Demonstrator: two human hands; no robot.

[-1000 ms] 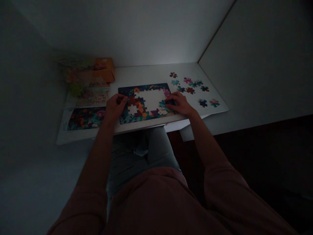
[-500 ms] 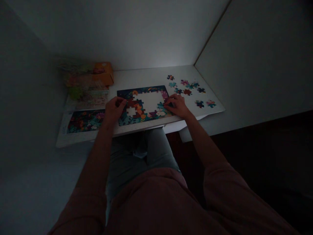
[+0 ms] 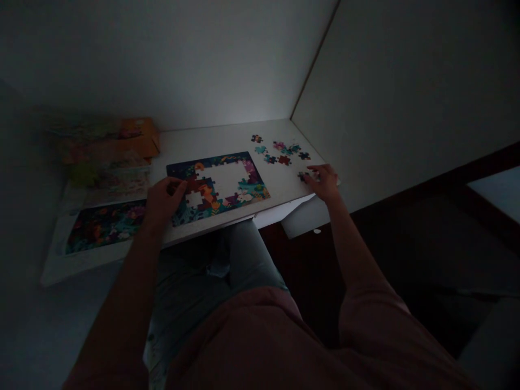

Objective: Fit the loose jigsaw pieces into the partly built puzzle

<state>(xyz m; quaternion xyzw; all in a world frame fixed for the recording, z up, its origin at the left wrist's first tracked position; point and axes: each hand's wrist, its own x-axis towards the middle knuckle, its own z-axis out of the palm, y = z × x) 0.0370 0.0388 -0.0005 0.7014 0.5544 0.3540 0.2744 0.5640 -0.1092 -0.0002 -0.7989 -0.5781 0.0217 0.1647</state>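
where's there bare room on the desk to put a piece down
Bare white desk runs behind the puzzle board, between the orange box and the loose pieces. A narrower strip lies between the board's right edge and the right hand. Crowded: the left end, with the printed picture sheet, and the loose-piece cluster.

A partly assembled jigsaw puzzle (image 3: 217, 203) near the front edge of the white desk (image 3: 203, 141), loose puzzle pieces (image 3: 283, 154) to its right toward the back right corner, a picture sheet (image 3: 105, 227) at the front left corner, an orange box (image 3: 138, 136) at the back left corner
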